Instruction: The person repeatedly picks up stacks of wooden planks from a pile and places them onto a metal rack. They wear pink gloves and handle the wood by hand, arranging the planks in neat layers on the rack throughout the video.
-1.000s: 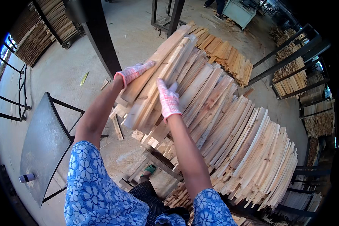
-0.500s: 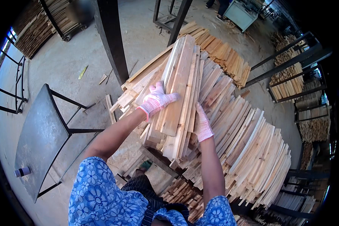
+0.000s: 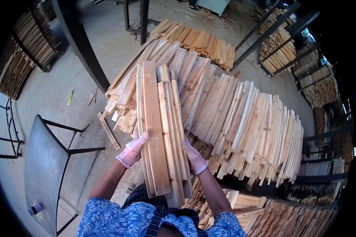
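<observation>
A large pile of wooden slats (image 3: 241,118) is spread across the middle and right of the view, laid in overlapping rows. More stacked slats (image 3: 279,49) are held in dark metal racks at upper right, and another stack (image 3: 21,55) is seen at far left. A grey metal table (image 3: 41,173) stands at lower left on the concrete floor (image 3: 51,94), with a small cylinder (image 3: 35,209) near its edge.

A bundle of slats (image 3: 160,130) is held lengthwise in front of the person, its near end close to the body, its far end over the pile. It is clamped from both sides: the gloved left hand (image 3: 132,151) is pressed flat against the left edge, fingers extended; the gloved right hand (image 3: 194,158) is pressed against the right edge, fingers curled onto the boards.

The bundle is judged stiff, rough and moderately heavy as a group. Loose slats are likely to slide against each other, so side pressure near the balance point is judged best. Splinters are a risk; gloves are worn.
</observation>
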`<state>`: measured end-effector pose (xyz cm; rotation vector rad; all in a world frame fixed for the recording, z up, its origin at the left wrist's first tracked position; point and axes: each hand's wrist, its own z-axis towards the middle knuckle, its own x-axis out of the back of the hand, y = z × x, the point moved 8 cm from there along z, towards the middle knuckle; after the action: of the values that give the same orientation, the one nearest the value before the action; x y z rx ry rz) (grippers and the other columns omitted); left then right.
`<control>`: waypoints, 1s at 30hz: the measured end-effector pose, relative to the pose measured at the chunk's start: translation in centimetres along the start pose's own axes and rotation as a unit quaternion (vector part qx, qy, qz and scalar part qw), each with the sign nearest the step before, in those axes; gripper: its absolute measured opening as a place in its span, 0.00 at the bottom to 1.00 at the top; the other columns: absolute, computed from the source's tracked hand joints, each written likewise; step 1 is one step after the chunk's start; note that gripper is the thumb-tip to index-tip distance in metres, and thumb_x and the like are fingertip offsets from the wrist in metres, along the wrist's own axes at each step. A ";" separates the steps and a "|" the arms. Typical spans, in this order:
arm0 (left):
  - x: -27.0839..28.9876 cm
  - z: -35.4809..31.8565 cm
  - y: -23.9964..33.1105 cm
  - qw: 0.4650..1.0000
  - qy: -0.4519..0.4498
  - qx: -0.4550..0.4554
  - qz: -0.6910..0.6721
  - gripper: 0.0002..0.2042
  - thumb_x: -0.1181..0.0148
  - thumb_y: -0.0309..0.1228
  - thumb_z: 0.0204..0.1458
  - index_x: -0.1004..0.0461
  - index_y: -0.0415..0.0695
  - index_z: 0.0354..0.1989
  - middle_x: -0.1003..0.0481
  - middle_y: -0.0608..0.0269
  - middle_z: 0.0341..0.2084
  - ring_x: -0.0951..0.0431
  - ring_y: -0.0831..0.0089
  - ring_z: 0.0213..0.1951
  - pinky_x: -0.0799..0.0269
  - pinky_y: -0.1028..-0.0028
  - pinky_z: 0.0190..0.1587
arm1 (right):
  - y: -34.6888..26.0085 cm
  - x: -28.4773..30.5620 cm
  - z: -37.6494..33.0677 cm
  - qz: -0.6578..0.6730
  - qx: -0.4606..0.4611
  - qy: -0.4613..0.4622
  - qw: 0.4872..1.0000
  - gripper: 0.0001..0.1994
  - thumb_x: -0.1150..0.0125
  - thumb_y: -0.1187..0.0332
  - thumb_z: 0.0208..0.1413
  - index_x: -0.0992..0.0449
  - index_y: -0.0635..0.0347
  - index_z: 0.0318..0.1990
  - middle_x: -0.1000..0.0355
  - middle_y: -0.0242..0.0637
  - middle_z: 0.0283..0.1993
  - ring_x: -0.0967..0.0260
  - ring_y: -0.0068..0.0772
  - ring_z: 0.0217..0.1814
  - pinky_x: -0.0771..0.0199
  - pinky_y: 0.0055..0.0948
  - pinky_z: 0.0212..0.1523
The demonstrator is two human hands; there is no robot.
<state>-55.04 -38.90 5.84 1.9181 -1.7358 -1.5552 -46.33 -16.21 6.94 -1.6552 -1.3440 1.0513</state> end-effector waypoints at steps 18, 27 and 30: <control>-26.4 -12.5 -21.0 0.851 -0.384 0.093 0.346 0.53 0.31 0.56 0.51 0.57 0.42 0.77 0.37 0.56 0.67 0.38 0.64 0.68 0.42 0.65 0.70 | 5.3 3.3 -44.7 0.328 0.254 0.408 0.813 0.48 0.29 0.66 0.55 0.55 0.59 0.78 0.38 0.43 0.70 0.40 0.34 0.71 0.39 0.34 0.70; -42.6 -32.4 -48.6 0.564 -0.582 0.018 0.585 0.53 0.34 0.60 0.50 0.55 0.47 0.77 0.41 0.45 0.69 0.39 0.56 0.69 0.42 0.61 0.69 | 22.5 4.4 -68.4 0.327 0.219 0.701 0.595 0.43 0.27 0.64 0.52 0.46 0.68 0.71 0.28 0.46 0.57 0.29 0.36 0.55 0.25 0.34 0.55; -41.0 -39.7 -54.4 0.274 -0.517 -0.142 0.798 0.58 0.35 0.67 0.44 0.59 0.51 0.78 0.56 0.33 0.73 0.48 0.40 0.72 0.46 0.53 0.70 | 31.5 2.9 -75.7 0.308 0.113 0.759 0.562 0.40 0.30 0.67 0.52 0.43 0.67 0.70 0.26 0.46 0.54 0.27 0.33 0.51 0.24 0.32 0.52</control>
<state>17.53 -8.66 11.74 -1.5471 -1.7200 -1.3864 35.42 -22.61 6.95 -1.8759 0.5526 -0.2019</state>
